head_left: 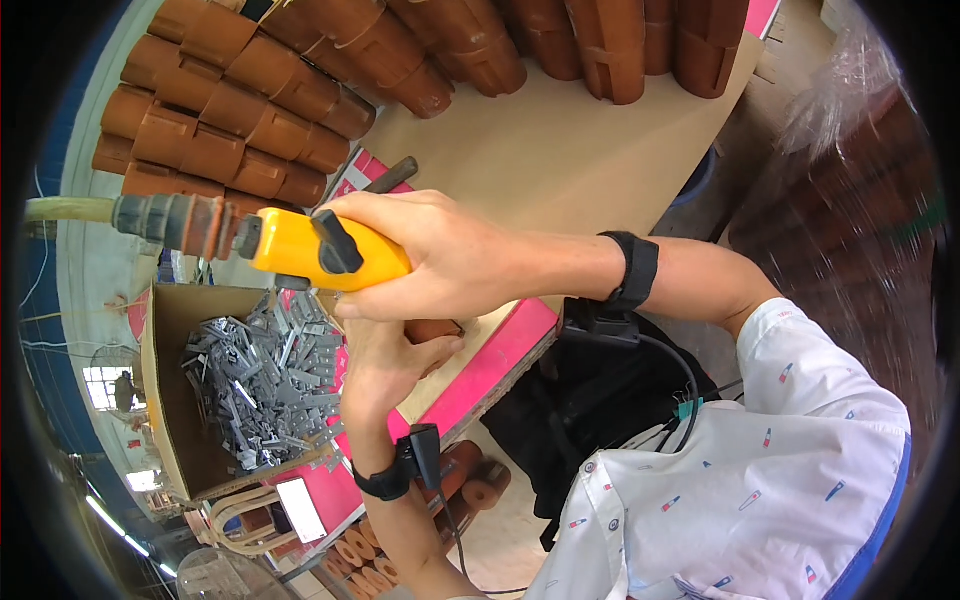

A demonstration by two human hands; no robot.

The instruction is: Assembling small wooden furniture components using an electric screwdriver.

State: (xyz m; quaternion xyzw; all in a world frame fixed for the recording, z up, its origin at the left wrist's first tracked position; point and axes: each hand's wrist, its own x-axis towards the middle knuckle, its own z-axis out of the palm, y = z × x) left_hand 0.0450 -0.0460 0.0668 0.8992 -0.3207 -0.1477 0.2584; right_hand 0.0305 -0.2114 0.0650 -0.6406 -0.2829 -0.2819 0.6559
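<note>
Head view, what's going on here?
A person grips a yellow tool in the right hand. The left hand is just below, at a brown piece that is mostly hidden, so its hold is unclear. Beside the hands, a cardboard box holds a heap of metal parts. Brown tubes are stacked beyond, along the edge of the tan table.

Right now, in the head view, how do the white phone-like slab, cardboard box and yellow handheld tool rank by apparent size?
Largest to smallest:
1. Cardboard box
2. Yellow handheld tool, partly covered by the right hand and probably enlarged by nearness
3. White phone-like slab
</note>
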